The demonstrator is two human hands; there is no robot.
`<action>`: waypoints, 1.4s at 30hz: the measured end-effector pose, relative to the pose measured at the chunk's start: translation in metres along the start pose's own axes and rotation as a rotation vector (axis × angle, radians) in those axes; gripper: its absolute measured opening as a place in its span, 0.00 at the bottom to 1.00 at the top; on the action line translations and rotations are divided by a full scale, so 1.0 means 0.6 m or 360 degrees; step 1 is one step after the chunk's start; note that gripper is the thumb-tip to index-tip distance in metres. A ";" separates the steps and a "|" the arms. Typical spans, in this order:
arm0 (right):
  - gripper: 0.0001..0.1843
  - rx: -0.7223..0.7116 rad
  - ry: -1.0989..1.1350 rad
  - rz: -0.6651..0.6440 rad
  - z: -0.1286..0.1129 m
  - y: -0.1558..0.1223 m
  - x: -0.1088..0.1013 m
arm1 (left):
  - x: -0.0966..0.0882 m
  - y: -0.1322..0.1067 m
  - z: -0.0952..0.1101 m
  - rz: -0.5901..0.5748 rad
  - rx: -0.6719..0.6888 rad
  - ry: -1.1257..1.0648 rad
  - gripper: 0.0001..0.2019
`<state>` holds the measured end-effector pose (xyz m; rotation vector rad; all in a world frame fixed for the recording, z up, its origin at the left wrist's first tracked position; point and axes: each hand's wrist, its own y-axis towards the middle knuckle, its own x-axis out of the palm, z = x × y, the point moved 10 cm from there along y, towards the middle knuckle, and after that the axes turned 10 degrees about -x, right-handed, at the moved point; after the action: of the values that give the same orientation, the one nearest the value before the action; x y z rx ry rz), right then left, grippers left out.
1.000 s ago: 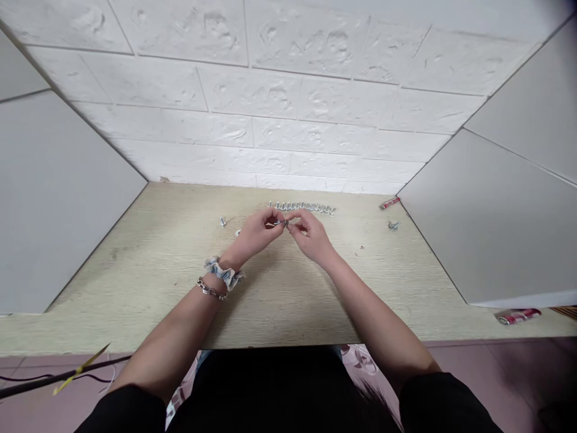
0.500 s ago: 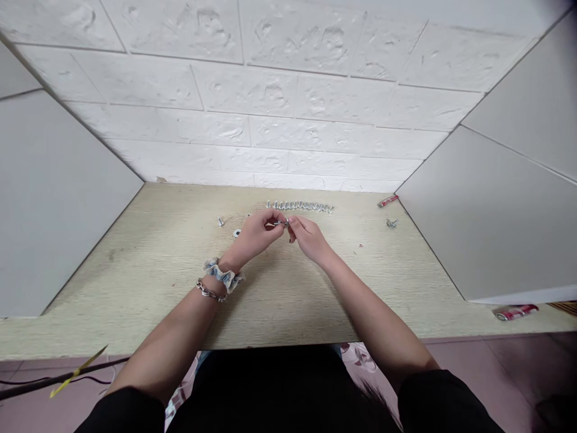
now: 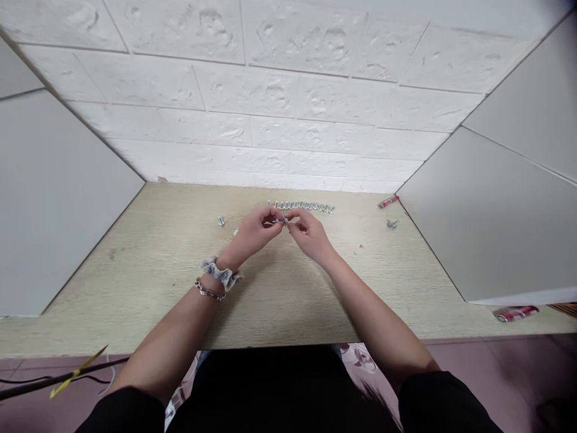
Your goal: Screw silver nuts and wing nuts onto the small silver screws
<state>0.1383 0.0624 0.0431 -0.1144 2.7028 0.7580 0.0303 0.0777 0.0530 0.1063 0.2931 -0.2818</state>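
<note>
Head view: both hands (image 3: 312, 237) in narrow pinch on small metal fastener (image 3: 285, 222), near a row of bolts (image 3: 303, 206).

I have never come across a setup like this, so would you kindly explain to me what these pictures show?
There is no machine here: a person works with two bare hands. All the pictures come from one camera worn on the head, looking forward and down, so you see the forearms reaching away from you.

The left hand and right hand meet fingertip to fingertip around a small metal piece; its exact shape is too small to make out.

On the pale table, a row of metal bolts lies just beyond the hands. A single bolt is off to the left, and some small metal parts lie to the right, near a red cylinder that resembles a battery.
</note>
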 end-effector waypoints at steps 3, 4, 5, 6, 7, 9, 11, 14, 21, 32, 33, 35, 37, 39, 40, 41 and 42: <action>0.12 0.0072 0.0026 0.0103 0.013 -0.001 -0.011 | 0.003 -0.001 0.001 0.0007 0.0023 -0.0003 0.05; 0.10 0.0123 0.0045 0.0116 0.019 -0.003 -0.012 | 0.004 -0.001 0.000 0.0006 0.0025 -0.0002 0.05; 0.07 0.0178 0.0066 0.0111 0.025 -0.004 -0.011 | 0.005 0.000 -0.001 0.0002 0.0023 0.0003 0.04; 0.06 0.0232 0.0088 0.0084 0.031 -0.005 -0.006 | 0.006 0.000 -0.001 0.0001 0.0021 0.0007 0.04; 0.10 0.0276 0.0104 0.0042 0.036 -0.007 0.000 | 0.007 0.000 -0.002 -0.0003 0.0022 0.0013 0.04; 0.20 0.0328 0.0106 -0.0041 0.040 -0.010 0.011 | 0.009 0.001 -0.002 -0.0012 0.0032 0.0021 0.04; 0.24 0.0323 0.0084 -0.0073 0.040 -0.010 0.016 | 0.011 0.001 -0.003 -0.0030 0.0039 0.0019 0.05; 0.22 0.0262 0.0031 -0.0092 0.034 -0.008 0.015 | 0.014 0.002 -0.004 -0.0055 0.0043 0.0027 0.05; 0.10 0.0134 -0.0001 -0.0080 0.017 -0.002 0.008 | 0.005 0.004 -0.008 0.0012 0.0001 -0.0006 0.05; 0.07 0.0041 0.0199 0.0049 0.006 0.001 -0.001 | 0.002 -0.001 0.003 0.0010 0.0009 0.0044 0.05; 0.07 0.0070 0.0201 0.0091 0.009 0.001 -0.005 | 0.003 -0.001 0.002 0.0004 0.0010 0.0044 0.05; 0.06 0.0148 0.0154 0.0159 0.018 -0.001 -0.013 | 0.006 -0.001 0.000 -0.0007 0.0010 0.0041 0.05; 0.10 0.0225 0.0086 0.0133 0.028 -0.003 -0.012 | 0.008 -0.001 -0.001 -0.0013 0.0012 0.0035 0.05; 0.19 0.0284 0.0050 0.0022 0.035 -0.006 -0.001 | 0.010 0.000 -0.002 -0.0024 0.0017 0.0034 0.05; 0.22 0.0303 0.0040 -0.0038 0.037 -0.007 0.005 | 0.012 0.000 -0.003 -0.0030 0.0020 0.0033 0.05; 0.24 0.0313 0.0030 -0.0080 0.038 -0.008 0.010 | 0.013 0.000 -0.003 -0.0034 0.0023 0.0035 0.06; 0.25 0.0312 0.0011 -0.0104 0.037 -0.009 0.013 | 0.013 0.000 -0.003 -0.0035 0.0023 0.0039 0.06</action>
<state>0.1383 0.0694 0.0200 -0.1577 2.7479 0.4714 0.0372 0.0757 0.0491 0.1211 0.3167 -0.3046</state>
